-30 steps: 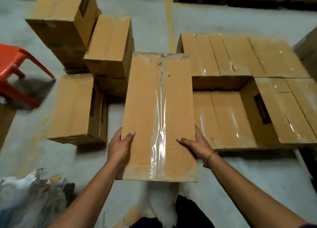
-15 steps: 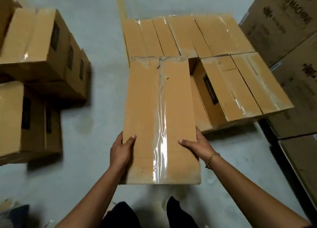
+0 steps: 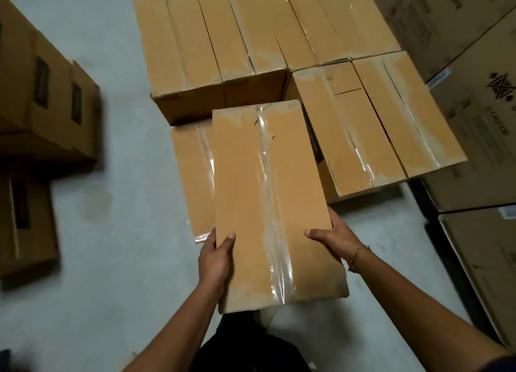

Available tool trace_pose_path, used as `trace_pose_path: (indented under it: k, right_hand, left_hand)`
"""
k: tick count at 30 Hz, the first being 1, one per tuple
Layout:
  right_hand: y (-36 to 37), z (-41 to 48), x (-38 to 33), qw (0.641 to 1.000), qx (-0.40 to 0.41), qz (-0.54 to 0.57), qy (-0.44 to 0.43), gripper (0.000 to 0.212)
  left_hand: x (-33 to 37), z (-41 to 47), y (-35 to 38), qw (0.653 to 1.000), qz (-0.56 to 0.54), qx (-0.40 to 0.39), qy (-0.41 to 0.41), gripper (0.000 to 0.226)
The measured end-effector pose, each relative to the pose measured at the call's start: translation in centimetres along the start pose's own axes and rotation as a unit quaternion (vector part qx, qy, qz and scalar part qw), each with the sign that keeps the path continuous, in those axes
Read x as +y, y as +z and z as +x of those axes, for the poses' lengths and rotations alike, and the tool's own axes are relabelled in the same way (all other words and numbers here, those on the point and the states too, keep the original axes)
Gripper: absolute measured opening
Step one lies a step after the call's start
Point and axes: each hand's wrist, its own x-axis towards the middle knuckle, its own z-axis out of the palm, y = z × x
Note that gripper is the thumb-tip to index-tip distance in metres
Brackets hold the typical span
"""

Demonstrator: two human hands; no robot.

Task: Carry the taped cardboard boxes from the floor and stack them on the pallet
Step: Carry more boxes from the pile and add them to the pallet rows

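One taped box [image 3: 251,204] was held flat, its long axis pointed away from the person, over stacked boxes [image 3: 363,125]. It was gripped at its near sides by the fingers [image 3: 229,239] of the left hand [image 3: 215,262] and right hand [image 3: 332,240].

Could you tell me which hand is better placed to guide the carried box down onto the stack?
Probably the left hand: it grips the carried box on the floor side; the right hand sits close beside a stacked box.

**Taped box held above the stack**

Both hands grip a long taped cardboard box [image 3: 268,204], the left hand [image 3: 213,262] and right hand [image 3: 332,237] on opposite sides with thumbs on top. Beneath it lies a lower box [image 3: 190,181]; stacked boxes [image 3: 223,42] stand beyond, printed cartons [image 3: 474,120] right.
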Motion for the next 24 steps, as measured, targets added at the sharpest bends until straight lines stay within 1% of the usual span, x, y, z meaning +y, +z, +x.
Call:
trace_pose_path:
  k: [1, 2, 5, 7, 10, 12, 16, 21, 24]
  right_hand:
    - [-0.6, 1.0, 0.2, 1.0, 0.005, 0.0, 0.004, 0.073]
    - [-1.1, 2.0, 0.4, 1.0, 0.012, -0.002, 0.005, 0.074]
    - [-2.4, 5.2, 1.4, 0.999, 0.034, -0.013, 0.006, 0.073]
    - [-3.1, 7.1, 2.3, 0.999, 0.045, -0.023, 0.006, 0.073]
    - [-4.2, 10.0, 4.0, 0.998, 0.047, -0.05, 0.013, 0.077]
    - [-5.2, 12.0, 5.5, 0.996, 0.047, -0.075, 0.013, 0.08]
    - [-6.8, 15.0, 8.6, 0.994, 0.044, -0.102, -0.002, 0.075]
    - [-8.5, 17.2, 10.6, 0.986, 0.071, -0.15, -0.029, 0.089]
    - [-9.5, 17.7, 11.3, 0.977, 0.049, -0.192, -0.071, 0.093]
  left_hand:
    - [-0.2, 0.9, 0.9, 1.0, -0.001, -0.001, -0.008, 0.071]
    - [-0.3, 1.8, 1.9, 1.0, -0.003, -0.003, -0.015, 0.074]
    - [-0.5, 4.0, 4.9, 0.999, -0.001, -0.019, -0.026, 0.06]
    - [-0.5, 4.9, 6.8, 0.999, 0.0, -0.017, -0.036, 0.055]
    - [-1.0, 6.3, 9.5, 0.999, -0.001, -0.008, -0.046, 0.041]
    - [-1.7, 7.3, 11.3, 0.999, 0.017, -0.006, -0.042, 0.036]
    - [-3.7, 8.7, 15.0, 0.998, 0.043, 0.019, -0.035, 0.043]
    - [-4.3, 9.2, 19.0, 0.996, 0.057, 0.057, -0.024, 0.047]
    - [-4.6, 9.8, 20.0, 0.993, 0.083, 0.077, -0.017, 0.054]
